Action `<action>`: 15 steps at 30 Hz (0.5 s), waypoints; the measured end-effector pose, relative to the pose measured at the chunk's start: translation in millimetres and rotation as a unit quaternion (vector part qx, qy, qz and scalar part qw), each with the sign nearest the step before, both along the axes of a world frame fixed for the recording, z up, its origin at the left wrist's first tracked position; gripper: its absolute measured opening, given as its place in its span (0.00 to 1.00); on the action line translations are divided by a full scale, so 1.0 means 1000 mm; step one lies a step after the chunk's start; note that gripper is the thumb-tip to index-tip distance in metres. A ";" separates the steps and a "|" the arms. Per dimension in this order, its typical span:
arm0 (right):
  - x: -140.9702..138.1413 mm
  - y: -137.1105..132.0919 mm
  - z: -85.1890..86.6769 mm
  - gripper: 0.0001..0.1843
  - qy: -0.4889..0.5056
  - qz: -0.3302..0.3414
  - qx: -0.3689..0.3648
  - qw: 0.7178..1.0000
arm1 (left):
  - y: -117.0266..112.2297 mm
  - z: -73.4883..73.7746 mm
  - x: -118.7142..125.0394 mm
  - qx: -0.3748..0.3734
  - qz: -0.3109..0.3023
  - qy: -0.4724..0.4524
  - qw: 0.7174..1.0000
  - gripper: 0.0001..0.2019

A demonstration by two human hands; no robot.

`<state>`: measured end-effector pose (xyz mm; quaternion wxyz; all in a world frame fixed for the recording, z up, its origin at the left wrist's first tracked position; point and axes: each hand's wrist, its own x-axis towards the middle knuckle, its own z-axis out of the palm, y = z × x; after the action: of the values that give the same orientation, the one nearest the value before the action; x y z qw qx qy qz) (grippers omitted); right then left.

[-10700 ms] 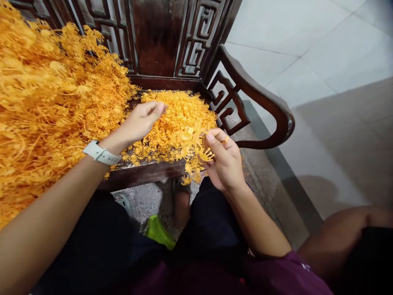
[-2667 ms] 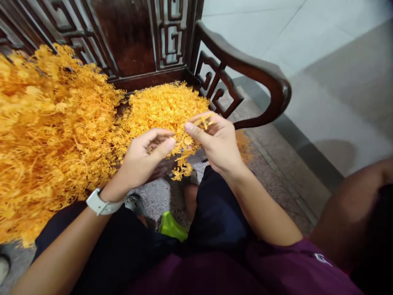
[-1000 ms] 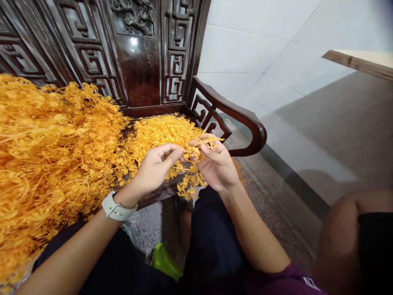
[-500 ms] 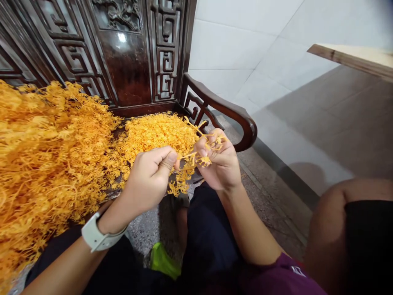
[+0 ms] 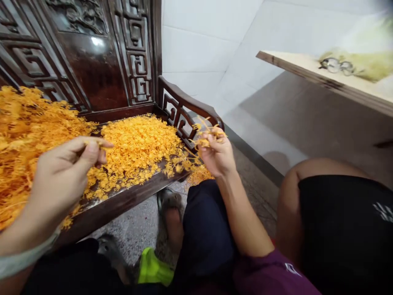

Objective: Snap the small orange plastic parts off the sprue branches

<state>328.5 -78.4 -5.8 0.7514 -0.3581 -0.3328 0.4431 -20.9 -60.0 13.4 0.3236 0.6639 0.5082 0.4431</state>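
Observation:
My left hand (image 5: 63, 176) pinches a small yellow-orange plastic floret (image 5: 95, 143) between thumb and forefinger, over the left part of the bench. My right hand (image 5: 219, 157) is closed round a branched orange artificial-plant sprig (image 5: 201, 125), whose thin stems stick out above the fingers and hang down to the left. Between the hands, a low pile of loose orange florets (image 5: 141, 141) lies on the dark wooden bench (image 5: 119, 203). Further left rises a taller heap of orange artificial stems (image 5: 27, 123), partly hidden behind my left hand.
The carved bench armrest (image 5: 190, 100) stands just behind my right hand. At upper right a board (image 5: 294, 67) juts out with glasses (image 5: 336, 65) on it. Another person's knee (image 5: 291, 192) is close on the right. A bright green object (image 5: 153, 266) sits on the floor.
My left hand has drawn away to the left from my right hand, with a piece in its pinch. My right hand keeps the sprig. The view has turned right, showing more of the board.

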 end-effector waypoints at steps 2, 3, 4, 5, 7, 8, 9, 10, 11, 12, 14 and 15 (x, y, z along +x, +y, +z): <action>-0.004 -0.012 0.002 0.22 -0.039 0.043 -0.018 0.998 | 0.024 -0.014 -0.002 -0.043 -0.004 -0.009 0.999 0.21; -0.008 -0.017 0.005 0.22 -0.057 0.055 -0.018 0.997 | 0.037 -0.022 -0.002 -0.065 -0.004 0.011 0.998 0.29; -0.011 -0.022 0.009 0.22 -0.070 0.062 -0.016 0.995 | 0.051 -0.028 -0.002 -0.091 -0.013 0.009 0.996 0.41; -0.013 -0.026 0.012 0.22 -0.077 0.069 -0.014 0.995 | 0.063 -0.033 -0.001 -0.144 -0.039 0.014 0.989 0.54; -0.016 -0.031 0.016 0.22 -0.077 0.083 -0.018 0.993 | 0.081 -0.037 0.003 -0.184 -0.002 -0.040 0.982 0.58; -0.018 -0.032 0.017 0.22 -0.075 0.091 -0.022 0.993 | 0.084 -0.036 0.005 -0.182 0.017 -0.068 0.981 0.54; -0.020 -0.033 0.017 0.22 -0.075 0.100 -0.027 0.992 | 0.083 -0.034 0.008 -0.167 0.027 -0.099 0.981 0.46; -0.023 -0.033 0.016 0.23 -0.076 0.109 -0.030 0.991 | 0.076 -0.030 0.013 -0.147 0.014 -0.120 0.982 0.36; -0.028 -0.032 0.015 0.23 -0.079 0.118 -0.031 0.989 | 0.065 -0.025 0.018 -0.128 -0.026 -0.138 0.982 0.27; -0.035 -0.032 0.014 0.23 -0.084 0.127 -0.032 0.988 | 0.051 -0.019 0.024 -0.120 -0.085 -0.149 0.978 0.19; -0.051 -0.032 0.013 0.23 -0.099 0.138 -0.033 0.985 | 0.017 -0.008 0.039 -0.104 -0.177 -0.114 0.972 0.19; -0.060 -0.032 0.014 0.23 -0.110 0.139 -0.031 0.984 | 0.000 -0.003 0.047 -0.106 -0.203 -0.117 0.966 0.22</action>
<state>268.2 -110.7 8.2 0.6300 -0.3776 -0.4458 0.5116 26.5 -59.7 10.1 0.5325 0.6582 0.3658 0.3866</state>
